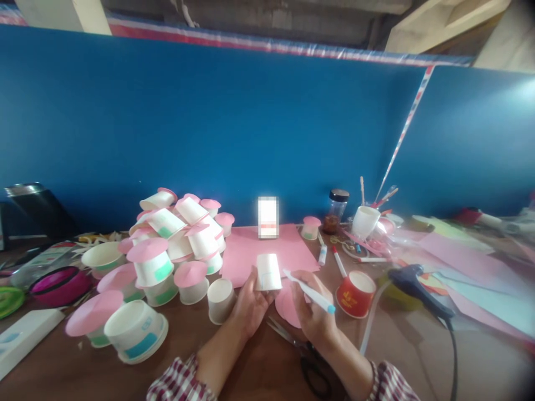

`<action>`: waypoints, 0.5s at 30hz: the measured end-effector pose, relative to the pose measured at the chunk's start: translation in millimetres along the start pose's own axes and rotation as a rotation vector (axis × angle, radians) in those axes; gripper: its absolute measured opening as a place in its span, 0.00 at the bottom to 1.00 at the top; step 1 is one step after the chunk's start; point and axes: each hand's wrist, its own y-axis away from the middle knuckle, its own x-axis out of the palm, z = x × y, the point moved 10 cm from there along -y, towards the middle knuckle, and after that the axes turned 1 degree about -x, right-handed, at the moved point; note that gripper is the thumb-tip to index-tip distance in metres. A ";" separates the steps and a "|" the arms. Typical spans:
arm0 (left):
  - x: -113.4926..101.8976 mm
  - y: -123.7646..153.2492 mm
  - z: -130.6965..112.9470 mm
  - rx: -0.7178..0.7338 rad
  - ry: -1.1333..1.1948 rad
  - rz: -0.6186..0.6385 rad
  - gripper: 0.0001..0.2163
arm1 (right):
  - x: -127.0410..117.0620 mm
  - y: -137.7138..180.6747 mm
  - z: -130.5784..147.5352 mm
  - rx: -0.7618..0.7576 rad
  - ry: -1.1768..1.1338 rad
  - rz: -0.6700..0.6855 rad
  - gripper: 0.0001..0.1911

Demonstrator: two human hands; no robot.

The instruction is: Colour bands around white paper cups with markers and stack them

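My left hand (249, 303) is closed round a small white paper cup (268, 272), held upside down above the brown table (234, 367). My right hand (311, 312) grips a white marker with a blue end (310, 292); its tip points at the cup's side, close to it or touching it. Under my hands lie a pink paper circle (286, 305) and a pair of scissors (292, 341). A white cup (220, 299) stands just left of my left hand.
A heap of white cups with pink paper lids (175, 236) fills the left. A pink sheet (267, 250) lies ahead, a red cup (355, 293) and a dark glue gun (413, 285) to the right. Markers, a jar (335, 211) and coloured papers crowd the far right.
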 end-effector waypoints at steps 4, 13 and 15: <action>-3.5 -0.1 2.6 -0.003 0.024 -0.024 0.19 | -0.1 -0.7 3.3 -0.017 0.013 -0.004 0.07; -4.5 0.1 0.3 0.021 0.058 -0.070 0.15 | -2.1 -1.2 -0.4 0.043 -0.002 0.014 0.04; -4.5 -0.6 -0.5 0.032 0.027 -0.066 0.16 | -5.2 -0.6 -6.8 0.083 -0.035 -0.024 0.03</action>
